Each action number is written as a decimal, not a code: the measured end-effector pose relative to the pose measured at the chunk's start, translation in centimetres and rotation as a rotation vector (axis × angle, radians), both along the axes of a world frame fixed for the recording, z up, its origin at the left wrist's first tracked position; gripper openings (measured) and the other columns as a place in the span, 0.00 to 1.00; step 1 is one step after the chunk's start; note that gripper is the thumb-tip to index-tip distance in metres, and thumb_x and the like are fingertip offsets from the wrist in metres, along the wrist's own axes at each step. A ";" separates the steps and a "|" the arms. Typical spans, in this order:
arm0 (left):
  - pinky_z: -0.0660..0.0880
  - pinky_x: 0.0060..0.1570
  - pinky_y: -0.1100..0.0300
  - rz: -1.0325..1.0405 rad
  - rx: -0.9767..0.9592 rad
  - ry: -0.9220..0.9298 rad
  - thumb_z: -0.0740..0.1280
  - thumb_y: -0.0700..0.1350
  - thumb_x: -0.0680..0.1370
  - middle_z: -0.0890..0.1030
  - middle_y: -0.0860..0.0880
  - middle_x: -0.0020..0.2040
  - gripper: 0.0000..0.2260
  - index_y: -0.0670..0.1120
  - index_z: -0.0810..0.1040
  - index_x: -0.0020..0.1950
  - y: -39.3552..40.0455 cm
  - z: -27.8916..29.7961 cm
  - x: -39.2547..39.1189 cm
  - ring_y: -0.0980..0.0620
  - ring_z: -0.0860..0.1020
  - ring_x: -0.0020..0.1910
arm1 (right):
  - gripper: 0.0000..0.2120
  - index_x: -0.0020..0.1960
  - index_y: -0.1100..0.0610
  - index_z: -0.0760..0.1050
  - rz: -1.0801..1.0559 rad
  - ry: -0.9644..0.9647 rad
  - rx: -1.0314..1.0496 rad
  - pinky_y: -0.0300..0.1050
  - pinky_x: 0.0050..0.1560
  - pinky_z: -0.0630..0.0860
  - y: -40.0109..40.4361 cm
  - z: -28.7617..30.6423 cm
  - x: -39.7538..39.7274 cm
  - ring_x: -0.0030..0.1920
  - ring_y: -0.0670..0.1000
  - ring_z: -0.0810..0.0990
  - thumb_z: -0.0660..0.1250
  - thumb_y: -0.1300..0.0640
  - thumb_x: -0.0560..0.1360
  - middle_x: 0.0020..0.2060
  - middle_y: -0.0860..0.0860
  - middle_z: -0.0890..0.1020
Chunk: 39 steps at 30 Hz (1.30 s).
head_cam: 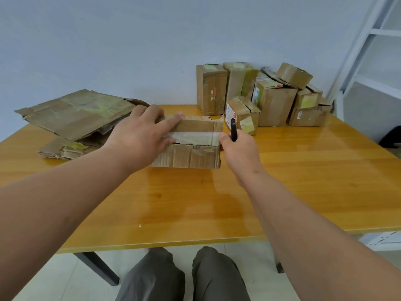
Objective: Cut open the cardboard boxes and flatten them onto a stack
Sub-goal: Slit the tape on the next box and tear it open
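Observation:
A low, worn cardboard box (191,156) with a strip of pale tape along its top lies in the middle of the table. My left hand (141,135) rests flat on the box's left end, fingers stretched across the top. My right hand (237,148) grips a black cutter (233,129) at the box's right end, by the end of the tape; the blade is hidden. To the left lies a stack of flattened cardboard (76,115).
Several taped boxes (269,98) stand crowded at the back right of the orange wooden table (303,177), against the wall. A white shelf frame (368,51) rises at the far right. My knees show below the table's near edge.

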State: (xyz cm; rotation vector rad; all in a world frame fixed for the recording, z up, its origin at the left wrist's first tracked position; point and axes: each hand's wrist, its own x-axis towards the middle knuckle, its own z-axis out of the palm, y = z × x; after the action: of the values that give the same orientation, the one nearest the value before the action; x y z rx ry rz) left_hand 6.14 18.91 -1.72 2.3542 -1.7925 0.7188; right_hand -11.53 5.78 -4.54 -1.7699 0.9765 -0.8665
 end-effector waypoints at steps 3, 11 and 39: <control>0.77 0.48 0.46 -0.022 0.005 -0.012 0.58 0.65 0.75 0.71 0.44 0.60 0.33 0.55 0.62 0.78 0.0 0.6 0.0 0.41 0.69 0.59 | 0.16 0.36 0.54 0.64 -0.022 -0.013 -0.014 0.43 0.30 0.61 -0.1 0.1 -0.1 0.28 0.49 0.64 0.60 0.54 0.82 0.29 0.49 0.67; 0.69 0.65 0.47 0.093 0.027 0.169 0.64 0.67 0.73 0.67 0.48 0.63 0.37 0.61 0.54 0.79 -1.2 1.3 -0.3 0.43 0.63 0.64 | 0.03 0.48 0.58 0.73 0.026 -0.026 -0.067 0.50 0.32 0.73 0.5 0.2 0.2 0.35 0.55 0.74 0.66 0.61 0.75 0.38 0.53 0.77; 0.77 0.41 0.51 0.111 0.308 -0.364 0.46 0.65 0.80 0.76 0.47 0.58 0.35 0.47 0.39 0.78 -3.3 3.2 0.0 0.47 0.76 0.36 | 0.10 0.48 0.51 0.70 -0.116 0.008 -0.193 0.46 0.37 0.73 1.2 -0.3 2.8 0.40 0.47 0.75 0.68 0.47 0.75 0.44 0.48 0.75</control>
State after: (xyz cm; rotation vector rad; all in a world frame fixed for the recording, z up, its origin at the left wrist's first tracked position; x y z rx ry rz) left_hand 6.16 15.61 1.44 2.6784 -2.0552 1.0091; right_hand -8.70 6.99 -4.86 -1.8944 1.0376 -1.0579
